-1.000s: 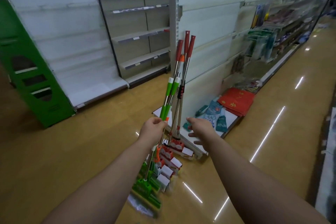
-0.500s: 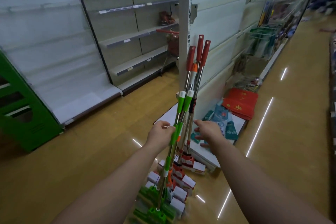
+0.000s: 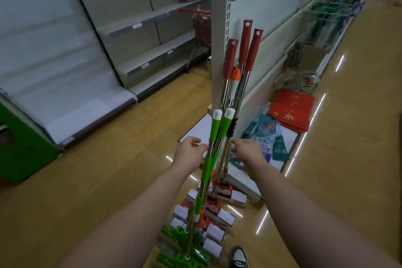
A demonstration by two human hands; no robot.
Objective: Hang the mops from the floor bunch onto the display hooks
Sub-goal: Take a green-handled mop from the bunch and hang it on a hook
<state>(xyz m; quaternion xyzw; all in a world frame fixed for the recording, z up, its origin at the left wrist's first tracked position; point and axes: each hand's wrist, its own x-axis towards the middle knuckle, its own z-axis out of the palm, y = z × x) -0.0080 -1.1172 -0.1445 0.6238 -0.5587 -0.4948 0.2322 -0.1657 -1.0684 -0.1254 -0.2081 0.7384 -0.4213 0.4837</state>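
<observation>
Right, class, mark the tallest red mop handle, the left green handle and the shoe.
tallest red mop handle (image 3: 245,43): head view, middle of red grip.
left green handle (image 3: 215,129): head view, green grip below white cap.
shoe (image 3: 239,257): head view, its top.

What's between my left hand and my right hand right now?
The bunch of mop handles stands between your left hand and right hand, with the green grips nearest the left. This shows in the head view.

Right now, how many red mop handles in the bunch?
3. The shortest red handle on the left, the tallest red handle in the middle, the third red handle on the right, all side by side. Others may be hidden behind.
</observation>
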